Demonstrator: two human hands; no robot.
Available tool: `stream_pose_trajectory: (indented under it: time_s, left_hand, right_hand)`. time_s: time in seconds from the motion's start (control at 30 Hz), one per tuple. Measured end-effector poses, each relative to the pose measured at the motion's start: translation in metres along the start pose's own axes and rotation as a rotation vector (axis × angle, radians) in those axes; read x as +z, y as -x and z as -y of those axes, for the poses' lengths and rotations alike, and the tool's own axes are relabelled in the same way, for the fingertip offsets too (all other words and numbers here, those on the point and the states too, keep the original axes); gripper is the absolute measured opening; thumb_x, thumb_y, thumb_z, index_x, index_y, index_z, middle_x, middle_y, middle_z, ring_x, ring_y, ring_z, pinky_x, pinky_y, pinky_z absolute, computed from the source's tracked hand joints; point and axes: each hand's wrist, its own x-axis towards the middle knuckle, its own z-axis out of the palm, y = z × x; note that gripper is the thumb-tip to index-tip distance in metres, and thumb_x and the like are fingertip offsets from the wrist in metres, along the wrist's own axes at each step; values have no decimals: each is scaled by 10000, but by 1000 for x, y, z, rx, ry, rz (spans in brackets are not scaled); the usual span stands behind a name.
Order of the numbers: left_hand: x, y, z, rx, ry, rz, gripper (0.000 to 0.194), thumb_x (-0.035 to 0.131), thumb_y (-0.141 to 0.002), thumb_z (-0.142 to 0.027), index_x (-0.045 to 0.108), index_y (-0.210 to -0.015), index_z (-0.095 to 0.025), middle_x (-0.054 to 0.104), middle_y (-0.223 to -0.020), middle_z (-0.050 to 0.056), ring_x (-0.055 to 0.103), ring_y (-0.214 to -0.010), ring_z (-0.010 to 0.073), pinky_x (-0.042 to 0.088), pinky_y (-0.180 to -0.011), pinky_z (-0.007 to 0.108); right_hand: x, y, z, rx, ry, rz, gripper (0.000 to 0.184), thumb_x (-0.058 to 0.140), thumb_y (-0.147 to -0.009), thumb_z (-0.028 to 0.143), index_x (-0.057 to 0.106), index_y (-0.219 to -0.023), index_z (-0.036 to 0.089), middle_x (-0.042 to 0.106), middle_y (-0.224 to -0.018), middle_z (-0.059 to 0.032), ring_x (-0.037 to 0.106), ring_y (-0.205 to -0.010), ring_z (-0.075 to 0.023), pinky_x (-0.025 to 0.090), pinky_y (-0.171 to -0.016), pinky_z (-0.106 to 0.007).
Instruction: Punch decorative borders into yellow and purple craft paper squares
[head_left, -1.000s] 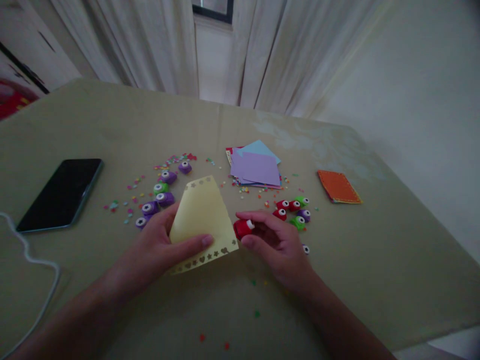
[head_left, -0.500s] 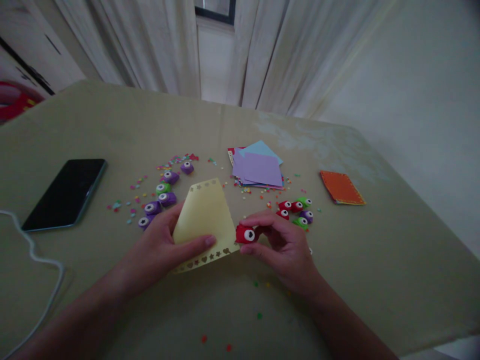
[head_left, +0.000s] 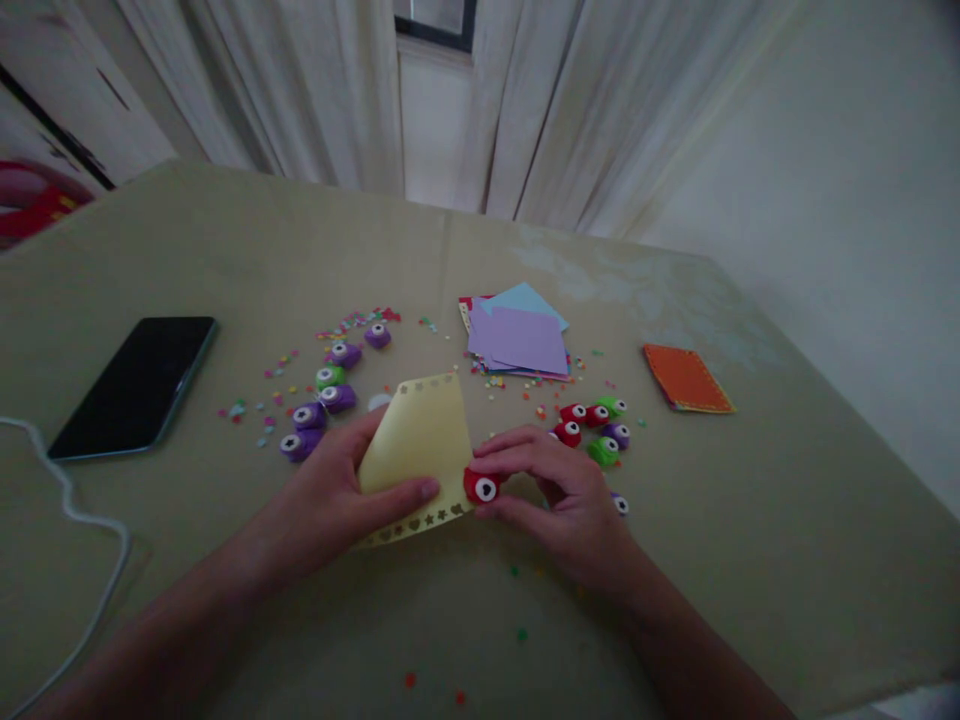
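Note:
My left hand (head_left: 341,490) grips a pale yellow sheet of paper (head_left: 420,435), thumb on top and fingers beneath. Small star and heart cutouts run along the sheet's near edge and its far edge. Between the thumb and fingers of my right hand (head_left: 559,485) is a small red craft punch (head_left: 481,487), a heart shape on its white top. It sits at the paper's right near corner. Beyond my right hand lies a group of red, green and purple punches (head_left: 604,450). More punches, mostly purple with one green (head_left: 330,377), form a loose line beyond my left hand.
A stack of purple and blue paper squares (head_left: 525,335) lies at the middle back, with confetti around it. On the right is an orange paper pad (head_left: 688,378). A dark tablet (head_left: 135,385) and a white cable (head_left: 90,520) occupy the left of the table (head_left: 795,540).
The red punch and my right hand have shifted slightly left against the paper's edge, and the punch has turned a little. The paper has tilted and moved slightly right.

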Motion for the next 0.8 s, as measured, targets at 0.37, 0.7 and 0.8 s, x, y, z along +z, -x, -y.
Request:
stream_pose_trajectory:
  time_s: [0.37, 0.7, 0.8]
  left_hand:
    - [2, -10, 11, 81, -92, -6, 648, 891, -786, -482, 686, -1335, -206, 824, -1126, 70, 792, -939, 305, 660, -786, 383]
    - [6, -16, 18, 247, -316, -69, 602, 806, -867, -480, 654, -1387, -219, 809, -1207, 61, 783, -1033, 299, 643, -918, 404]
    - [9, -17, 26, 324, -429, -112, 660, 749, -908, -398, 557, -1523, -255, 754, -1395, 70, 755, -1195, 309, 626, -994, 410]
  right_hand:
    - [2, 1, -1, 66, 100, 79, 284, 884, -907, 194, 839, -1167, 301, 790, -1193, -29, 734, -1135, -188, 564, -1040, -337]
    - [4, -2, -1, 110, 186, 129, 272, 796, -960, 105, 800, -1193, 245, 784, -1184, -31, 730, -1111, -174, 549, -1012, -296]
    - [7, -2, -2, 149, 223, 134, 240, 779, -974, 109, 793, -1179, 233, 784, -1165, -28, 722, -1088, -172, 544, -993, -288]
